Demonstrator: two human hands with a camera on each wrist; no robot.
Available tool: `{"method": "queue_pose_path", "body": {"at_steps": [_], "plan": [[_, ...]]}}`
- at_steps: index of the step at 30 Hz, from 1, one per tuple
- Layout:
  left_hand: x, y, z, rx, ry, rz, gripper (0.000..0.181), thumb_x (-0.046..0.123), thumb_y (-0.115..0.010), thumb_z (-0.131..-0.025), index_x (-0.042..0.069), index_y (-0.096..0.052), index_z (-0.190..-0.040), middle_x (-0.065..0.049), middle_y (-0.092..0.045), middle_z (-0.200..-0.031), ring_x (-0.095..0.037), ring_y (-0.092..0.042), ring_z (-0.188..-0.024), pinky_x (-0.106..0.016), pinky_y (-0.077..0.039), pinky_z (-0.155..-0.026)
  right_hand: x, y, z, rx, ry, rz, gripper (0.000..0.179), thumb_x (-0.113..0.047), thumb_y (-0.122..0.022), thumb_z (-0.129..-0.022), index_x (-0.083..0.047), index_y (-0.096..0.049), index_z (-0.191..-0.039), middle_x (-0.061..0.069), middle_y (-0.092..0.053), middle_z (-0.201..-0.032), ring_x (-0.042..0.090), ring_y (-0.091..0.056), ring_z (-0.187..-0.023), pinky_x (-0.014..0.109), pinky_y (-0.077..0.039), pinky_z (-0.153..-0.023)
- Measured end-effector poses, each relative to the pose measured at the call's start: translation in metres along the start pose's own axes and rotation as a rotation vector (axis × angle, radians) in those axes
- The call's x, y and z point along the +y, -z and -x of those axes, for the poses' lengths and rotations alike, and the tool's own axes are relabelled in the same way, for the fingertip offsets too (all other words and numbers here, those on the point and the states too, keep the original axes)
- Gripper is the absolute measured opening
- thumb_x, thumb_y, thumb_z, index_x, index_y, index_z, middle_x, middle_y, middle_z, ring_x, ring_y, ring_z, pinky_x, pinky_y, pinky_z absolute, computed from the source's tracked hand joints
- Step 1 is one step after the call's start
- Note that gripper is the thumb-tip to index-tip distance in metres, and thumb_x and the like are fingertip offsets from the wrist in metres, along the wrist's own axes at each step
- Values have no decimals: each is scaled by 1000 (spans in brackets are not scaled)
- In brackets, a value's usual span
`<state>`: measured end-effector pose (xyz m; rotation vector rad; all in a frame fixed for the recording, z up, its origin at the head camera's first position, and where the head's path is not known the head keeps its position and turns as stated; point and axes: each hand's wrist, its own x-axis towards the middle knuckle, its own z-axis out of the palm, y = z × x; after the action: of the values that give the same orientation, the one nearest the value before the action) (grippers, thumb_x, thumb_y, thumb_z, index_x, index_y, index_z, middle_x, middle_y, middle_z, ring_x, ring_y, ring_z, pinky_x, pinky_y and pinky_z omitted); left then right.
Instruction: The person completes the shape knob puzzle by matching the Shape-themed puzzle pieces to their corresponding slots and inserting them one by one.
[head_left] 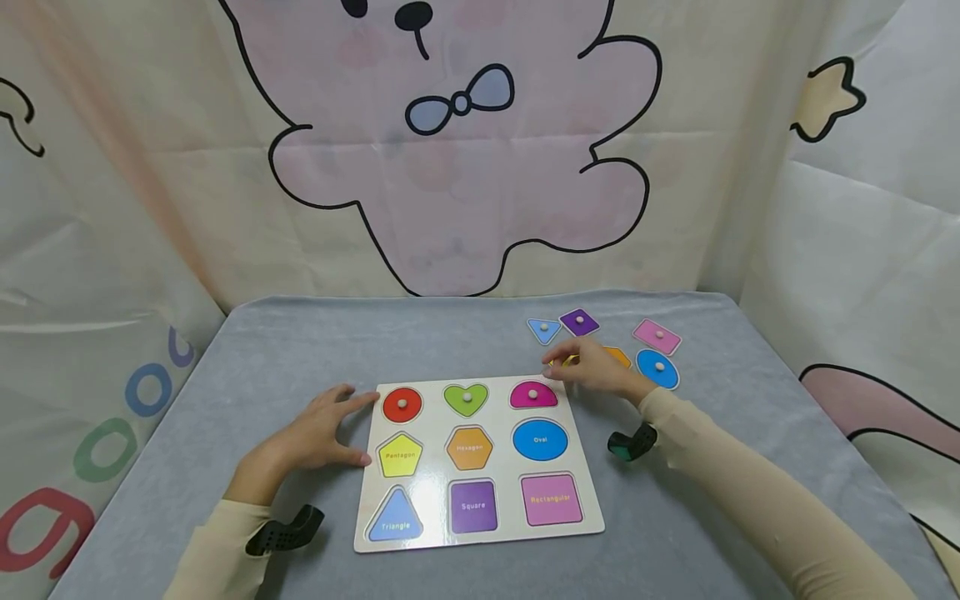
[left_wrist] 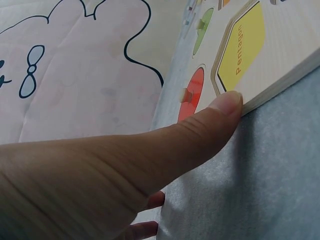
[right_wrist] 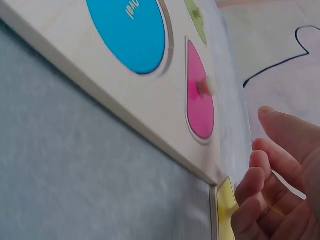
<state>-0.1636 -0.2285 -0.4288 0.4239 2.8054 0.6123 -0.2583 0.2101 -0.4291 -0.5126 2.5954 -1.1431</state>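
Note:
A white wooden shape-puzzle board (head_left: 435, 479) lies on the cloth. My left hand (head_left: 318, 433) steadies its left side, with the index fingertip at the upper corner and the thumb (left_wrist: 227, 102) on the edge beside the yellow Pentagon recess. My right hand (head_left: 592, 367) hovers at the board's upper right corner, over a yellow knobbed piece (right_wrist: 226, 207) that it partly hides. Thumb and loosely bent fingers stand apart, with nothing seen pinched between them. Knobbed pieces fill the top row: a red circle (head_left: 402, 405), a green heart (head_left: 465, 400) and a magenta half-circle (head_left: 533, 394).
Beyond the right hand lie a light blue triangle (head_left: 543, 331), a purple square (head_left: 579, 322), a pink rectangle (head_left: 657, 337), a blue oval (head_left: 657, 368) and a partly covered orange piece (head_left: 619, 357). Grey cloth (head_left: 337, 342) covers the table; printed curtains (head_left: 457, 192) hang behind it.

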Motion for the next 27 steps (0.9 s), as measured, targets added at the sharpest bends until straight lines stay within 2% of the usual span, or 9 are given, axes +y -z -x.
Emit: {"method": "queue_pose_path", "body": {"at_steps": [7,13,21,27], "plan": [[0,0,0,4,-1,1,99,43,-92,-67,18,-48,-151,-30,-35,-156,-55,-30,-142,-75,-33,-108,14,9,-1,60,-50,9,30,-24,-68,-98,-2,-72,-118,11,-66,-98,21,-59,-81,27,-53,-68],[0,0,0,1,-8,0,98,44,-92,-67,18,-48,-151,-30,-35,-155,-55,-31,-142,-75,-33,-108,27,13,0,87,-51,4,30,-19,-68,-97,3,-70,-119,11,-65,-92,20,-56,-75,23,-50,-60],[0,0,0,6,-10,3,98,44,-92,-67,17,-49,-151,-31,-36,-155,-55,-31,-142,-75,-34,-108,38,19,-4,87,-88,25,31,-16,-69,-96,1,-70,-122,10,-62,-92,21,-53,-82,21,-49,-65],[-1,-1,0,5,-8,-2,98,44,-92,-67,18,-48,-151,-30,-36,-155,-55,-31,-142,-74,-34,-108,40,21,-8,72,-101,30,28,-11,-68,-96,1,-71,-121,15,-66,-107,22,-54,-90,22,-51,-71]]}}
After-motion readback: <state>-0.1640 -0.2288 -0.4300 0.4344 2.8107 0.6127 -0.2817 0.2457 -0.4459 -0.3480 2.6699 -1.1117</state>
